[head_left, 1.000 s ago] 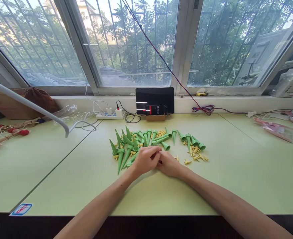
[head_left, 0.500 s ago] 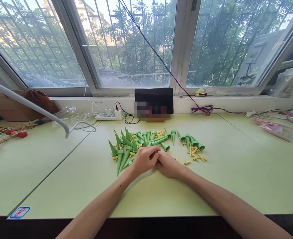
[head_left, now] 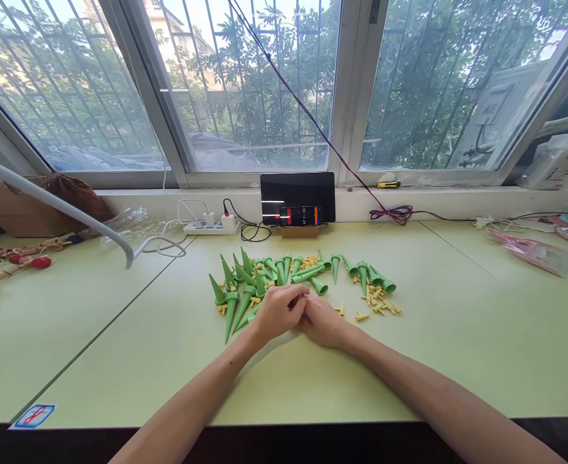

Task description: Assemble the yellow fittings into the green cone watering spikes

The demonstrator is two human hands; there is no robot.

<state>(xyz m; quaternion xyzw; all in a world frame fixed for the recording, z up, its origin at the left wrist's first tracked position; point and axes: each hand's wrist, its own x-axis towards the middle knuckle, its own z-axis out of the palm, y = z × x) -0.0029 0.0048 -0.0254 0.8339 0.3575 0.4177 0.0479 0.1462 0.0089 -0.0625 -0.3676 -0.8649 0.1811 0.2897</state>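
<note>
My left hand (head_left: 280,309) and my right hand (head_left: 323,321) meet at the front of the pile, fingers curled inward and touching each other. Whatever may be between them is hidden. Green plastic plant-watering spikes, cone-shaped with wide collars, lie and stand behind and to the left of the hands; one long green spike (head_left: 231,316) points toward me beside my left hand. On the right, a smaller group of green spikes (head_left: 362,274) lies above scattered small yellow T-shaped pieces (head_left: 375,299). A loose yellow piece (head_left: 362,316) rests to the right of my right hand.
A tablet (head_left: 284,187) and a phone (head_left: 308,216) showing a timer lean against the sill behind the pile. A power strip (head_left: 207,227) with cables sits left of them. Wooden toys with red balls (head_left: 41,262) lie far left; a pink packet (head_left: 530,250) lies right.
</note>
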